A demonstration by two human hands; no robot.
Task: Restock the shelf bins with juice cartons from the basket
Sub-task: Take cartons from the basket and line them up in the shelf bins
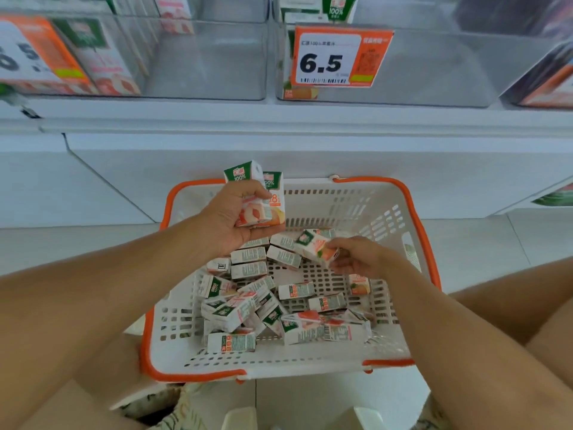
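A white basket (387, 218) with an orange rim sits on the pale floor below the shelf (279, 119), and everything here is placed relative to it. Above the basket's far left corner, the left hand (235, 218) holds two small juice cartons (257, 193) upright, side by side, with the fingers curled round their fronts and the thumb underneath. One shows a pink peach picture, the other an orange one.

Over the basket's middle, toward its right side, the right hand (356, 256) pinches a single carton (316, 246) by its lower end between thumb and fingertips. That carton is tilted, green top pointing left, and it sits just above the loose cartons below; whether it touches them is hard to tell from this angle.

The basket floor holds a heap of loose cartons (248, 305), lying flat and at all angles, thickest toward the near left and spreading across the near side.

Above and beyond the basket, clear bins (210, 57) stand in a row on the shelf. The bin above the basket's left side has a few tall cartons (102, 57) at its left end. The bin above the right side carries an orange price tag (339, 55) reading 6.5 on its front, with a carton behind it.
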